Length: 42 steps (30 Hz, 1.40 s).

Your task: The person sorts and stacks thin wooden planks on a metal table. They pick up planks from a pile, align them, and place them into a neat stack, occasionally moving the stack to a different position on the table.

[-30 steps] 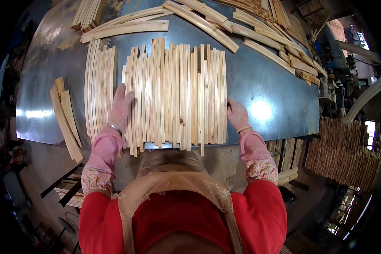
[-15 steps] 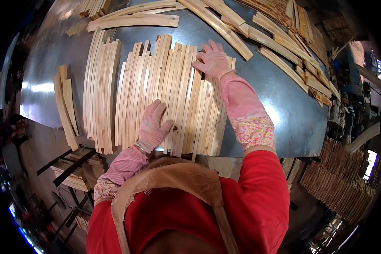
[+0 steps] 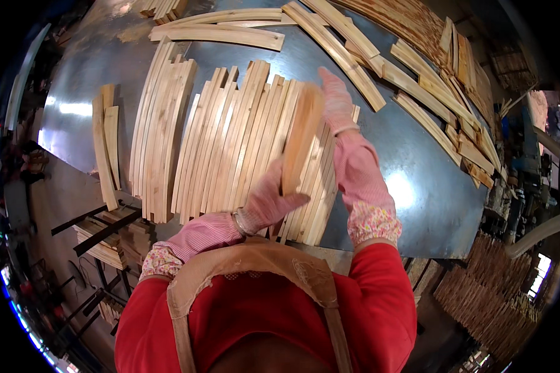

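Two loose strips [image 3: 110,140] lie at the frame's left; the row [image 3: 227,146] fills the centre. The left hand [image 3: 269,200], spread on it half a second ago, now seems to pinch the raised strip [image 3: 302,140] by its lower end, just right of centre, apparently singling it out. The right hand's [image 3: 336,102] fingers look pressed together beside its top; whether gripping, I can't tell.

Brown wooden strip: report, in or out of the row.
Out: the strip is raised over the row, its near end at the left hand.
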Motion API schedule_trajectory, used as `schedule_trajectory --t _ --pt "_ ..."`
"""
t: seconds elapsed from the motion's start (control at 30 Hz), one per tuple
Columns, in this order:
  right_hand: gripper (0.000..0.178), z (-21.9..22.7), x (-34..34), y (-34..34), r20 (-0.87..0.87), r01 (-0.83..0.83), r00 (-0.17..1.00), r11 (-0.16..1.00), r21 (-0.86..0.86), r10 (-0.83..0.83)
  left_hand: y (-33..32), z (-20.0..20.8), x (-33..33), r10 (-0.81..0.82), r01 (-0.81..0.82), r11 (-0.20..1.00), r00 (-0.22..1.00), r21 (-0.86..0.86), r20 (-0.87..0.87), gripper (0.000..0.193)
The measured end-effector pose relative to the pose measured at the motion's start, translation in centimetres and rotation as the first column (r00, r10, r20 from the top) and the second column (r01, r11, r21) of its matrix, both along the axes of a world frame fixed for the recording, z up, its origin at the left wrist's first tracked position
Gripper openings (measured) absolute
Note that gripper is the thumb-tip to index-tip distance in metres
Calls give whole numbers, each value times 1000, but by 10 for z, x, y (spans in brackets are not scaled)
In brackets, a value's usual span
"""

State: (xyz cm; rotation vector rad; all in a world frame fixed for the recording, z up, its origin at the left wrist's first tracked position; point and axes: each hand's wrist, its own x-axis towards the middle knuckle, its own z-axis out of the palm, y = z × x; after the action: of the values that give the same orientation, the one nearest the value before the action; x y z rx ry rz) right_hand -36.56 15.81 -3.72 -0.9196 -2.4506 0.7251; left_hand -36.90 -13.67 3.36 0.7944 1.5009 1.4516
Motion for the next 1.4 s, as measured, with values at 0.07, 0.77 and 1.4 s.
schedule_trajectory --t 0.07,0.77,1.4 --pt "61 -34 -17 8 303 -63 953 986 152 14 15 32 -28 140 -136 982 990 -129 25 75" --pt "84 84 -5 -144 -325 -249 945 586 -771 -27 -108 -3 -124 5 -305 950 232 -68 -973 78" --pt "52 84 -54 -285 -59 -330 942 885 -329 330 -349 -32 -357 81 -813 95 582 -575 -809 85"
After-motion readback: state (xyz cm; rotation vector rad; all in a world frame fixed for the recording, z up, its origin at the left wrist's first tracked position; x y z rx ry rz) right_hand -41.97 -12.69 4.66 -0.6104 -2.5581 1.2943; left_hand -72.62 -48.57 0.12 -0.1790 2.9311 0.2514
